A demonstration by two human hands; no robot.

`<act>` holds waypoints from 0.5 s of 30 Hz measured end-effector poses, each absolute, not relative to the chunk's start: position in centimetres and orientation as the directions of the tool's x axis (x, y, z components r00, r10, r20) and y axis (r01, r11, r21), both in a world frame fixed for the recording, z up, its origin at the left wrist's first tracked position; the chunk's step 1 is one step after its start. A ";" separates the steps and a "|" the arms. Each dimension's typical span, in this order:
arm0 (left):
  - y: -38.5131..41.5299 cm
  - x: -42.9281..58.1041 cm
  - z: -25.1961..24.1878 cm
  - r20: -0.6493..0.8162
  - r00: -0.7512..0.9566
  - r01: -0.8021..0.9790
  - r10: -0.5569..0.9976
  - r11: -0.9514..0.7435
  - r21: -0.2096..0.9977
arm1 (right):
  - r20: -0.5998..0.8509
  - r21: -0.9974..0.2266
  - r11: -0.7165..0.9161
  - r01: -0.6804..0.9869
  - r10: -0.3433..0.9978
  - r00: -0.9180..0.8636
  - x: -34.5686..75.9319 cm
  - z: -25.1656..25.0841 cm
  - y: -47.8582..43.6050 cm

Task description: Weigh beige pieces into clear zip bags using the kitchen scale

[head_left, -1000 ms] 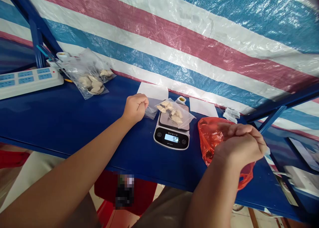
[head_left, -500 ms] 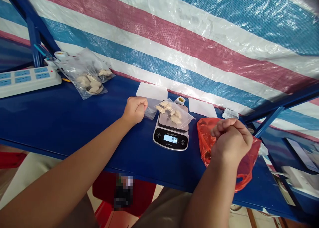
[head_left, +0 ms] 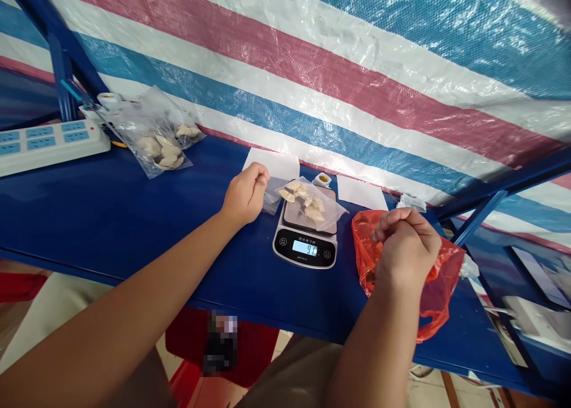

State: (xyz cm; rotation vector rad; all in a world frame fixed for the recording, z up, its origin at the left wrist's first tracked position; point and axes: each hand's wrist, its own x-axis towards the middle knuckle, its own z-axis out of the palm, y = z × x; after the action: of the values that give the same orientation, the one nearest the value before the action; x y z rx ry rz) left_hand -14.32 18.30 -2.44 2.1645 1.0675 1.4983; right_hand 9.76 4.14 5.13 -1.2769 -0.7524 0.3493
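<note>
A digital kitchen scale (head_left: 305,253) stands on the blue table, its display reading about 9.1. Across its plate lies a clear zip bag (head_left: 328,210) with several pale, dried-looking slices (head_left: 307,200) inside. My left hand (head_left: 247,194) is curled into a loose fist left of the scale, beside some flat clear plastic bags (head_left: 272,195); nothing shows in it. Over the red plastic bag (head_left: 363,235) on the right hovers my right hand (head_left: 405,241), also closed, fingers folded together and no object visible. What the red bag contains is mostly hidden.
At the back left, filled clear bags (head_left: 163,149) lie next to a white power strip (head_left: 53,140). White paper sheets (head_left: 362,192) and a small white fitting (head_left: 322,179) sit behind the scale. A striped tarp (head_left: 285,69) closes off the back; blue frame bars (head_left: 508,185) rise right.
My left hand has turned slightly, thumb side up, and shifted a little right. My right hand has moved slightly left and up. The scale, its bag and the reading look the same.
</note>
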 end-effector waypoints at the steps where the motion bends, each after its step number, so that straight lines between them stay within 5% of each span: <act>1: 18.3 -14.2 -2.3 0.680 0.142 0.416 0.719 -0.667 0.618 | 0.308 -0.946 0.278 0.165 0.620 0.722 9.8 5.2 4.2; 11: 18.7 -13.8 -1.8 0.567 -0.175 0.405 0.805 -0.466 0.787 | 0.208 -0.978 0.136 0.160 0.532 0.821 10.0 5.2 4.7; 15: 19.2 -13.8 -2.5 0.560 -0.077 0.416 0.825 -0.484 0.770 | 0.218 -0.976 0.106 0.192 0.563 0.797 10.1 5.0 4.5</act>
State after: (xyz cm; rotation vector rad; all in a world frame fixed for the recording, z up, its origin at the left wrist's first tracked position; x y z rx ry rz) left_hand -13.78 19.19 -2.45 1.8462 1.3375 1.5806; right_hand 10.07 4.49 5.03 -1.4671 -0.6456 0.3026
